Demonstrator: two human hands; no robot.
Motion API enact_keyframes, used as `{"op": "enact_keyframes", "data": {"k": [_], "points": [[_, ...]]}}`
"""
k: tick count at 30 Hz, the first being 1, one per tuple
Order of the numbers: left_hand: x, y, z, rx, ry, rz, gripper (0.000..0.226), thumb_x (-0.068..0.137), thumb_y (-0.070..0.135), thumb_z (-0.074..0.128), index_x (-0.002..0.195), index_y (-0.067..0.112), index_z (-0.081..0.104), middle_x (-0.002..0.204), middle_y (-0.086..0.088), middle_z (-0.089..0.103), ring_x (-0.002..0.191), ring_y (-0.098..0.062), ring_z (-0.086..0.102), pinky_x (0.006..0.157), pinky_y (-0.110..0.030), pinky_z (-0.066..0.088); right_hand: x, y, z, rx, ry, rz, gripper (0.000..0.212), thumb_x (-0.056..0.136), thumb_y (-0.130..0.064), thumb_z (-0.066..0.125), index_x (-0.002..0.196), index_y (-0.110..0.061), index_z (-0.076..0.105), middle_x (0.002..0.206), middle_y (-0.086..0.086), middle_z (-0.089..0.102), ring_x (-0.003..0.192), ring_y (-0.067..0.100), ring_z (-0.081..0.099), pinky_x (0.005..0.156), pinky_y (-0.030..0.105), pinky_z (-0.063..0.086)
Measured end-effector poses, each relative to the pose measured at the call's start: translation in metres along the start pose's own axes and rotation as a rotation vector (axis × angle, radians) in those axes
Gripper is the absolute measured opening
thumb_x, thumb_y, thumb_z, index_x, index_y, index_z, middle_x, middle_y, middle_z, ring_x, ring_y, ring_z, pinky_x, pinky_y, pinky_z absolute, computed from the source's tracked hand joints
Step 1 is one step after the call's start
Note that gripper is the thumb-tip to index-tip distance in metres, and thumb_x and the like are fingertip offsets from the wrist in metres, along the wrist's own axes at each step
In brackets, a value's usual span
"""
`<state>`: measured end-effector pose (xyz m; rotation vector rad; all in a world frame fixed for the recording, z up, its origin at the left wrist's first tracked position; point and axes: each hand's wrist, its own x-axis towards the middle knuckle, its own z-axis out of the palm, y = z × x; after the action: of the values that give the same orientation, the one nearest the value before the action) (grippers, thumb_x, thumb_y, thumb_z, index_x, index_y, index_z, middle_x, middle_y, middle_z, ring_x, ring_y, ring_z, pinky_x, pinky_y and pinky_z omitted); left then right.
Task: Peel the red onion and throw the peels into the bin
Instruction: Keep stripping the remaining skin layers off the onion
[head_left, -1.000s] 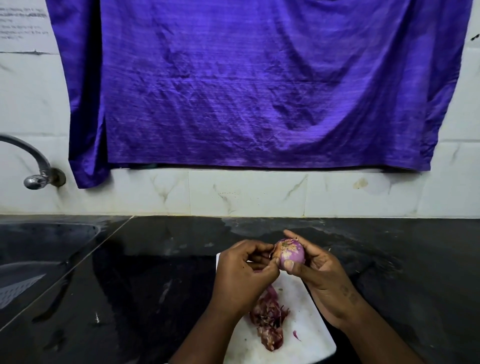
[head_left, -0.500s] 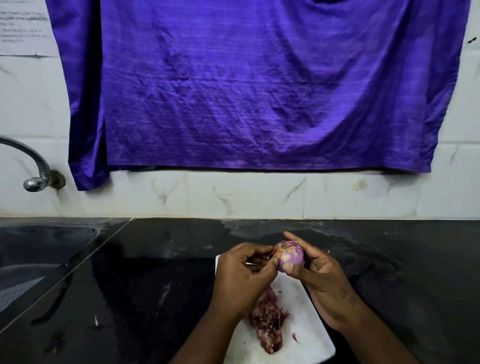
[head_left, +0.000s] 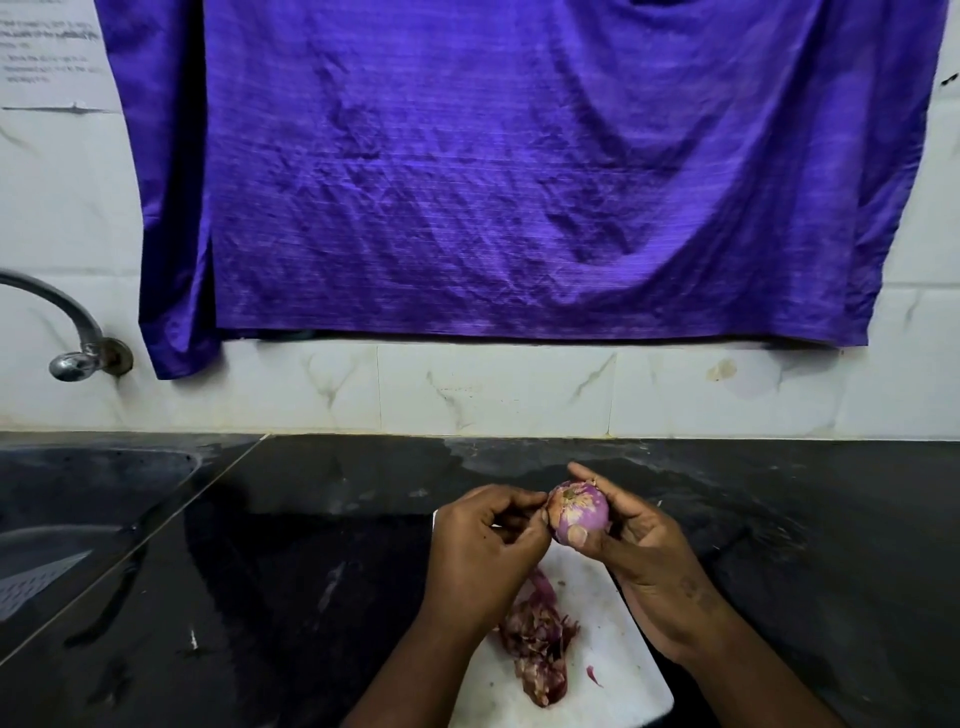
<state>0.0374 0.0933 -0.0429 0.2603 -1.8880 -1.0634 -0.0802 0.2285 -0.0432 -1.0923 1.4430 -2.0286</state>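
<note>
Purple-skinned and partly bare, the red onion (head_left: 579, 512) is held clear above the near counter, roughly at 6 o'clock in the view and over the far end of a white cutting board (head_left: 618, 649). The right hand (head_left: 649, 566) cradles it from the 3 o'clock side. Its thumb (head_left: 574, 535) presses the bulb's lower front, its forefinger arches over the top, and the other fingers curl behind the bulb, so the hand is clamped on the onion. The left hand (head_left: 483, 551) meets the onion at its 9 o'clock flank. Its thumb and forefinger tips are drawn together in a pinch against the skin edge there, and the remaining fingers are curled into the palm. Whether a strip of skin sits between those tips cannot be told. Dry tan remnants cling around the upward-facing end of the bulb. A heap of dark red peels (head_left: 537, 644) lies on the board at 6 o'clock from the onion, below the left wrist, with one small shred just beside it at 4 o'clock. The board rests on a glossy black countertop (head_left: 311, 571). A sink (head_left: 78, 493) lies at 9 o'clock, with a metal tap (head_left: 72, 332) on the tiled wall (head_left: 493, 389) above it. A violet cloth (head_left: 519, 182) hangs at 12 o'clock.
</note>
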Motion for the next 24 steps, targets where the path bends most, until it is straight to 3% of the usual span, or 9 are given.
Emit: {"op": "enact_keyframes", "data": {"k": [6,13,18,24], "points": [[-0.0009,0.0009,0.0014,-0.007,-0.024,0.007,0.022,0.085,0.017,0.083,0.106,0.021,0.082,0.098,0.013,0.078,0.090,-0.001,0.074,0.075,-0.016,0.059,-0.0005,-0.0021,-0.0020,-0.017,0.023,-0.025,0.067,0.071,-0.006,0.084,0.134,-0.025,0.066,0.128,0.004,0.074,0.120,0.024,0.069,0.098,0.032,0.057],[-0.0008,-0.0015,0.0010,0.062,-0.022,0.063,0.020,0.084,0.018,0.082,0.103,0.022,0.083,0.093,0.016,0.077,0.086,-0.001,0.073,0.075,-0.025,0.063,-0.0012,-0.0003,-0.0024,-0.015,0.001,-0.032,0.069,0.073,0.001,0.082,0.137,-0.021,0.064,0.127,0.009,0.074,0.120,0.027,0.069,0.098,0.032,0.057],[-0.0001,-0.0032,-0.0009,0.130,0.032,0.127,0.015,0.084,0.015,0.077,0.096,0.022,0.084,0.087,0.018,0.076,0.080,-0.001,0.073,0.070,-0.023,0.061,-0.0014,0.0017,-0.0020,-0.020,0.000,-0.038,0.067,0.074,0.000,0.082,0.135,-0.022,0.066,0.126,0.009,0.074,0.119,0.027,0.069,0.094,0.029,0.057],[-0.0025,0.0005,0.0010,0.081,0.048,0.139,0.023,0.088,0.012,0.078,0.107,0.024,0.083,0.098,0.018,0.078,0.091,0.004,0.073,0.079,-0.018,0.060,-0.0003,-0.0010,-0.0020,-0.031,0.069,-0.080,0.064,0.071,-0.003,0.084,0.130,-0.021,0.068,0.123,0.006,0.075,0.115,0.024,0.072,0.092,0.027,0.058]]}}
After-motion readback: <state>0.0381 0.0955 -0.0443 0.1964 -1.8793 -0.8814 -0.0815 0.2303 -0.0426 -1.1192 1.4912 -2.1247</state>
